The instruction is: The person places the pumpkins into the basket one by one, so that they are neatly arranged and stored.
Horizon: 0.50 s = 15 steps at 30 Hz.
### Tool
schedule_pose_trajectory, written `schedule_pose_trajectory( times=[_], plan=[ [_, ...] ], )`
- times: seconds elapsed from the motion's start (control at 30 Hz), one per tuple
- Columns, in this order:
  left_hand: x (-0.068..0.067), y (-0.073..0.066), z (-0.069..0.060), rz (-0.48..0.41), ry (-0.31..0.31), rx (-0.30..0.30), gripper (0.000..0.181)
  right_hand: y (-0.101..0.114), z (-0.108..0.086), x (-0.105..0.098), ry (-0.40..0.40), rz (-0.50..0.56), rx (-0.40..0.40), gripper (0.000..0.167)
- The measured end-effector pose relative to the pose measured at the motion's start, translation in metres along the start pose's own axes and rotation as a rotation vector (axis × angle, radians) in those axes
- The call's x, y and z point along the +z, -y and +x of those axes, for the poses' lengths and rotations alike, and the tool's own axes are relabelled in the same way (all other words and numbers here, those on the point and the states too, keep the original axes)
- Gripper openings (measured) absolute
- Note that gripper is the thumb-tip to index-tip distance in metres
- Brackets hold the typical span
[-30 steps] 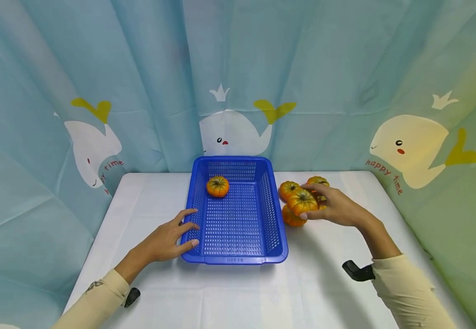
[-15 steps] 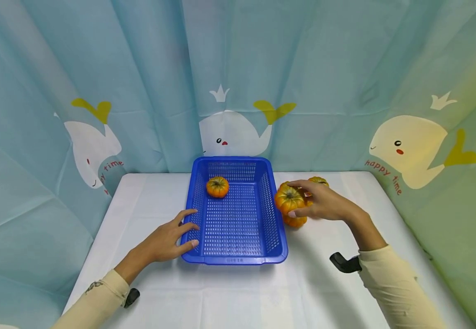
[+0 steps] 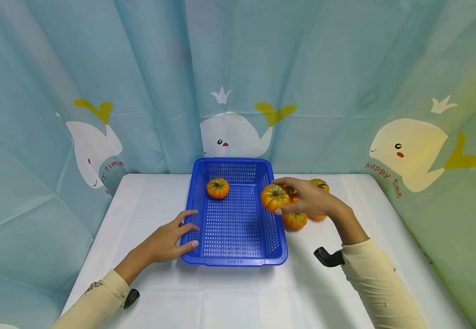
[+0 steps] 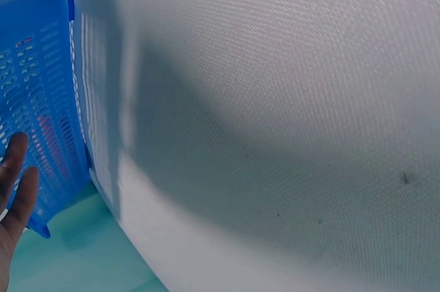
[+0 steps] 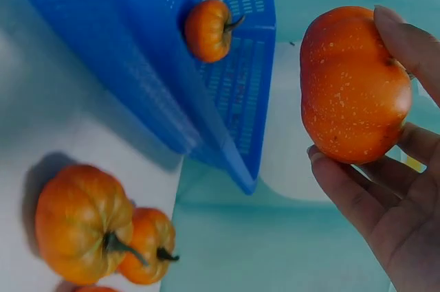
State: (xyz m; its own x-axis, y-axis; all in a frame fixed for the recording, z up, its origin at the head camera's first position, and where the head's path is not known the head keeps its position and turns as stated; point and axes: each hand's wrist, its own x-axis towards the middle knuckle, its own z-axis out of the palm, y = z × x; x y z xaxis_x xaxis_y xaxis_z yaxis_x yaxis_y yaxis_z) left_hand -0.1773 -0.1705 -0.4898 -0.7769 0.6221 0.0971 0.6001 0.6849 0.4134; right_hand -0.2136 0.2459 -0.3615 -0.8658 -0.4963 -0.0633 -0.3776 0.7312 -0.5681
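Note:
In the head view my right hand (image 3: 312, 196) holds a small orange pumpkin (image 3: 275, 197) above the right rim of the blue plastic basket (image 3: 234, 262). Fingers and thumb grip it from opposite sides in the right wrist view, where the pumpkin (image 5: 354, 86) shows its smooth orange underside. Another pumpkin (image 3: 217, 188) sits inside the basket, towards its back left. My left hand (image 3: 168, 240) rests at the basket's left rim, fingers spread and reaching over it. The left wrist view catches only some fingers (image 4: 24, 199) against the basket's perforated wall (image 4: 41, 99).
Several more pumpkins lie right of the basket, among them a front one (image 3: 295, 221) and a back one (image 3: 320, 184), partly hidden by my right hand. A white cloth covers the table (image 3: 238, 297). A whale-print curtain (image 3: 238, 55) hangs behind and at both sides.
My right hand has carried its pumpkin leftwards, from over the group of pumpkins to the basket's right rim. The left hand and the basket stay in place.

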Motion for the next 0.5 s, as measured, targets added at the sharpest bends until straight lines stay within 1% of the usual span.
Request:
schedule_pose_trajectory(
  times=[0.23,0.5],
  plan=[
    [0.000,-0.001,0.000,0.001,0.005,-0.020,0.046,0.013,0.017,0.004,0.033,0.013,-0.007,0.079],
    [-0.002,-0.002,0.000,0.001,0.012,-0.029,0.046,0.022,0.039,0.008,0.059,0.049,-0.016,0.082]
  ],
)
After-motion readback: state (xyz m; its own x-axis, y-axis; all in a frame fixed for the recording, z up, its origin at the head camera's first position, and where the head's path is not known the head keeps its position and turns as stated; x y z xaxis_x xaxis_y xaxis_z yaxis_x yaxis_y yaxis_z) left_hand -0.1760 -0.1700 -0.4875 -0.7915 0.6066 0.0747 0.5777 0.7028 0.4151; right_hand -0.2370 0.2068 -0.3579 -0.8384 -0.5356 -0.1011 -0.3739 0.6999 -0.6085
